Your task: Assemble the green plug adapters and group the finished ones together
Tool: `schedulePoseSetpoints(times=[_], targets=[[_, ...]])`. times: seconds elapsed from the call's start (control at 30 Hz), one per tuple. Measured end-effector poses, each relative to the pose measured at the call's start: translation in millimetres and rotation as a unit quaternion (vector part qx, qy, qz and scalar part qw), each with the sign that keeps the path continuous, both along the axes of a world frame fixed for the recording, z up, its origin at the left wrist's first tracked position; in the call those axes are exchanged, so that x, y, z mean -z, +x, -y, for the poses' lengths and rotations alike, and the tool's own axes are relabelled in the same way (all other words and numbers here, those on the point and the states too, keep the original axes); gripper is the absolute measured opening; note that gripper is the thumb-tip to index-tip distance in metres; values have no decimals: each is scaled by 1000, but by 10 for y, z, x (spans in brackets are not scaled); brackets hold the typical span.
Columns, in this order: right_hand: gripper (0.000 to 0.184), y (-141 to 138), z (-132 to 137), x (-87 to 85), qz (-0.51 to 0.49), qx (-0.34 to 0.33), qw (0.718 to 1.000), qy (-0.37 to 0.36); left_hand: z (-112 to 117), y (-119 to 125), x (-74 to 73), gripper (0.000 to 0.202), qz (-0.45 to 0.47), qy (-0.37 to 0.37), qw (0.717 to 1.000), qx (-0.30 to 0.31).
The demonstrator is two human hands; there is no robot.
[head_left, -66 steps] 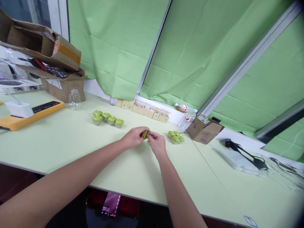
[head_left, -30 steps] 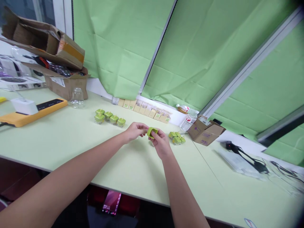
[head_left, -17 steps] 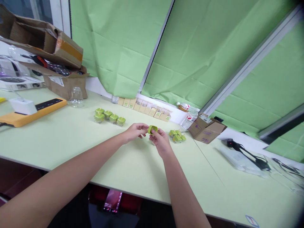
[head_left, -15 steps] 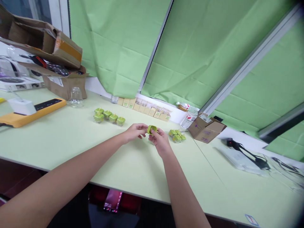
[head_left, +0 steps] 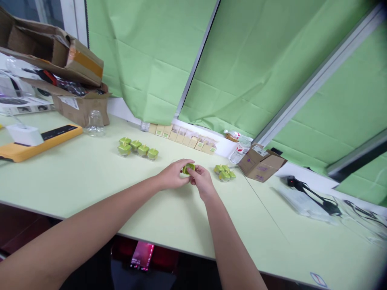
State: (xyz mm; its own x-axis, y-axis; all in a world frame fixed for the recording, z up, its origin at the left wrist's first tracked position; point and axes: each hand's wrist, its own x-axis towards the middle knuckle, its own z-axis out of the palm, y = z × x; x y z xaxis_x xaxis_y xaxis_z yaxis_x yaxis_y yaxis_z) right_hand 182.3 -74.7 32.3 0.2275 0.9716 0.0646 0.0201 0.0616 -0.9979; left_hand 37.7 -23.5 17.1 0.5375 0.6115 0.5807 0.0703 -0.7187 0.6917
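A small green square lid (head_left: pixel 188 168) is held between my two hands above the table, its hollow side tilted toward me. My left hand (head_left: pixel 175 174) curls round its left side, fingers along the top edge and thumb below. From the right, my right hand (head_left: pixel 200 181) grips it too, with the thumb pressed on the inside. To the left on the table stands a group of small clear cups with green lids (head_left: pixel 138 148). A second group of green-lidded cups (head_left: pixel 224 172) stands just right of my right hand.
Small cardboard boxes (head_left: pixel 184 137) line the wall behind. Plastic bottles (head_left: pixel 239 150) and an open carton (head_left: pixel 260 163) stand at the back right. A yellow power strip (head_left: pixel 42 144), a clear plastic cup (head_left: pixel 95 124) and cartons (head_left: pixel 80 106) are on the left. Cables (head_left: pixel 317 195) lie at the right.
My left hand has closed in on the green lid and now grips its left side. The lid has moved slightly left and down, with my right hand still on it.
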Motion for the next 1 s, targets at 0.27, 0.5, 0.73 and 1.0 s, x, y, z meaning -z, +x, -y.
schedulePoseSetpoints(times=[0.27, 0.5, 0.73, 1.0], targets=[[37, 270, 8, -21, 292, 157, 943, 30, -127, -53, -6, 46, 3, 12, 998, -55], [22, 417, 3, 127, 497, 55, 863, -67, -227, -118, 66, 47, -21, 39, 994, -96], [29, 280, -25, 61, 201, 51, 978, -18, -235, -119, 96, 46, -42, 41, 994, -88], [46, 246, -48, 20, 38, 23, 997, 66, -255, -113, 125, 44, -53, 47, 993, -92]])
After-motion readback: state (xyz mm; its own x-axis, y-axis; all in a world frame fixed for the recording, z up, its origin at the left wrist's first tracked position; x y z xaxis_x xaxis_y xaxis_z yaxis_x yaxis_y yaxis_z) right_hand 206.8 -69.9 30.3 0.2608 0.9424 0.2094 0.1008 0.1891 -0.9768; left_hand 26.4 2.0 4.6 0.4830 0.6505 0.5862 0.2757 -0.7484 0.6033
